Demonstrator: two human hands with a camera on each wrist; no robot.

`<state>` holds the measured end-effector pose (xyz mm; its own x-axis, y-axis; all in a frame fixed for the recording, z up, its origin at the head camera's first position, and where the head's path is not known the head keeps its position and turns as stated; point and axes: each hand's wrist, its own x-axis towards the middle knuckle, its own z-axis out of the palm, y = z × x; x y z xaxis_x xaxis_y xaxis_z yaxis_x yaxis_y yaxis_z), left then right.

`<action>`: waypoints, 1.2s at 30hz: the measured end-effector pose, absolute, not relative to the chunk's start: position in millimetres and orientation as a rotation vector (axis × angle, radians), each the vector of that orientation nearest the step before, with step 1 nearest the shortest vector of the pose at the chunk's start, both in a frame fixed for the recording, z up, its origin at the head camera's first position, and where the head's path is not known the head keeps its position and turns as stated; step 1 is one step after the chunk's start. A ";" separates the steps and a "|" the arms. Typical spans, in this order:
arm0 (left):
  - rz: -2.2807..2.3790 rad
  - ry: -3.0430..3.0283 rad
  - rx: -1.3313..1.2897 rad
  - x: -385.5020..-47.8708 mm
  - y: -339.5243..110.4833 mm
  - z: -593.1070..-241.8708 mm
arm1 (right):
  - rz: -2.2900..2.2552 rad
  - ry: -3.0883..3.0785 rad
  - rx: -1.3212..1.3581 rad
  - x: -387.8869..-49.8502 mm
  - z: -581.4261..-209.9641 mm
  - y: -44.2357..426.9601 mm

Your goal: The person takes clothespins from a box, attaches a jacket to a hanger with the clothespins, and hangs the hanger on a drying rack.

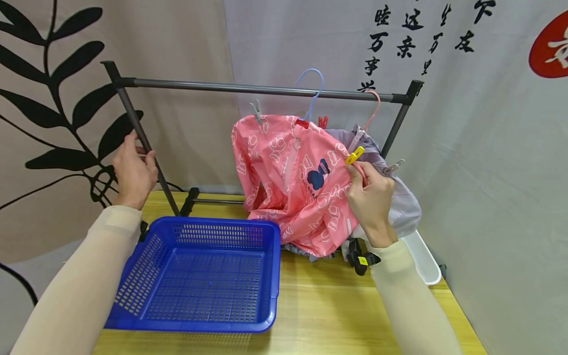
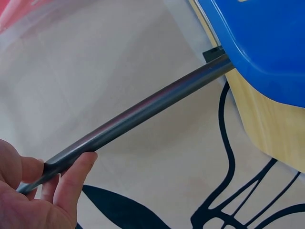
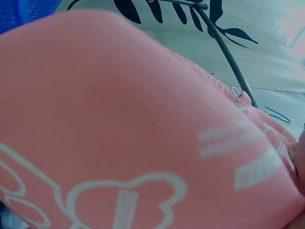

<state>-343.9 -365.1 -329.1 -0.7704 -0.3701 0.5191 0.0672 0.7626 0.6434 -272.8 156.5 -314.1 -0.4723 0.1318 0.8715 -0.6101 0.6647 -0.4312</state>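
Observation:
My left hand grips the left post of a dark metal clothes rack; in the left wrist view its thumb and fingers lie around the tube. A pink jacket with white bear outlines hangs from the rack on a blue hanger. My right hand pinches the jacket's right edge, just below a yellow clothespin. A grey clothespin sits on its left shoulder. Pink cloth fills most of the right wrist view, hiding nearly all of that hand.
A blue plastic basket stands on the wooden table before the rack. Behind the jacket, a lavender garment hangs on a pink hanger, with a grey clothespin on it. A white tray lies at the right edge.

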 end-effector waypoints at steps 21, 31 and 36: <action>-0.894 -2.304 0.239 -341.7 -363.4 -332.4 | 0.963 -1.934 0.372 -285.9 -329.7 145.7; -0.889 -2.298 0.239 -343.1 -363.7 -331.1 | 0.958 -1.942 0.390 -287.4 -335.1 144.9; -0.884 -2.289 0.229 -342.7 -363.2 -329.6 | 0.957 -1.950 0.392 -286.5 -336.2 144.4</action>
